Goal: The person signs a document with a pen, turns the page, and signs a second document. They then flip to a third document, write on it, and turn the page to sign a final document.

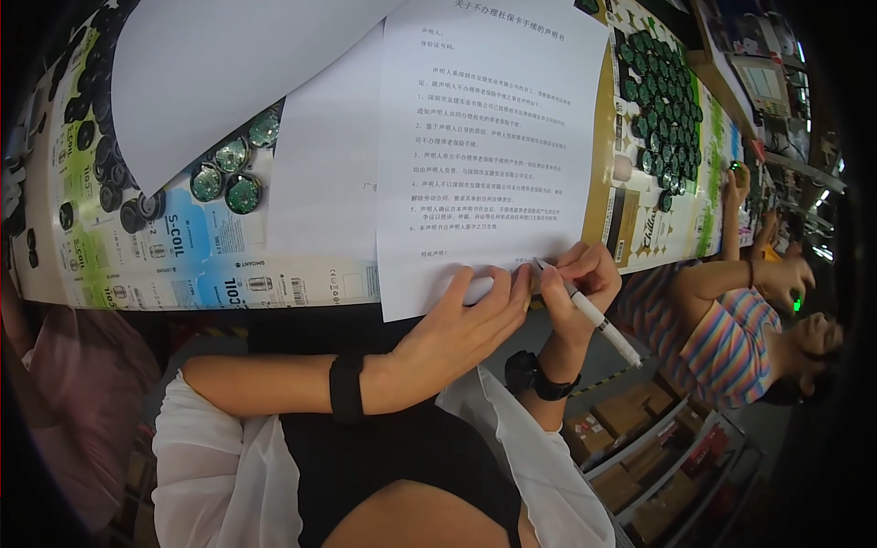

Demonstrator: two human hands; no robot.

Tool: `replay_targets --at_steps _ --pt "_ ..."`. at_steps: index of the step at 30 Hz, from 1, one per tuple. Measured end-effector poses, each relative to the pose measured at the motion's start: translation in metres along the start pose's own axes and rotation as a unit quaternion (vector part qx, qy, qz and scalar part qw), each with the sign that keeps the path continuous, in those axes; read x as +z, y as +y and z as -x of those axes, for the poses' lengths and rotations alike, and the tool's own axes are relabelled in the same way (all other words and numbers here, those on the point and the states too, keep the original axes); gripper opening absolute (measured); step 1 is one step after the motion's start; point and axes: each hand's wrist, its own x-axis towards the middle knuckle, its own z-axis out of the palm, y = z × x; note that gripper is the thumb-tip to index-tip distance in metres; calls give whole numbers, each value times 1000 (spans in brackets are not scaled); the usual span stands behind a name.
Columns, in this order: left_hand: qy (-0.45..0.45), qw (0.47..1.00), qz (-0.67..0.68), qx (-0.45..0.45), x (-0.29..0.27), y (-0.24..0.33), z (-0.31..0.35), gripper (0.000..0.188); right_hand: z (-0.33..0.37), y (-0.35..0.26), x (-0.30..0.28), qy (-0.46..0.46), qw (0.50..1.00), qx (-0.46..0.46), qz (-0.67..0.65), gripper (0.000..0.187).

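A printed sheet of paper [489, 110] lies at the table's near edge, its lower edge reaching slightly past it. Across the bottom of the sheet rests my left hand [448, 333], fingers stretched out and lying flat. My right hand [585, 283] is closed around a white pen [598, 320]. The pen's tip meets the paper close to the left fingertips, near the last printed line; any mark there is too small to make out. Another white sheet [228, 73] lies further left, with its lower corner over some round parts.
Green round circuit boards [662, 119] cluster at the right, and several more [242, 194] at the left beside black round parts [105, 173]. Printed packaging sheets [228, 247] cover the table. A person in a striped shirt [731, 338] is at the right, near shelves with boxes [639, 447].
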Motion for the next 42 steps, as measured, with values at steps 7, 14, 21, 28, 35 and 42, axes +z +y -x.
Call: replay_targets --at_steps 7,14,21,28,35,42 --pt "5 1000 15 -4 3 2 -1 48 0 0 -3 -3 1000 6 -8 27" --pt "0 1000 17 0 2 1 -1 46 -1 -1 -2 12 1000 10 -5 27" --pt "-4 1000 8 1 2 1 -1 44 -2 1 -4 -7 1000 15 -13 27" --pt "-6 1000 -1 4 6 3 0 45 -1 6 -3 -1 1000 9 -27 27" --pt "-3 1000 -13 15 4 -2 2 49 0 5 -3 -17 1000 9 -20 27" --pt "16 1000 -15 15 3 -3 1 54 -1 4 -4 -21 1000 6 -17 26"
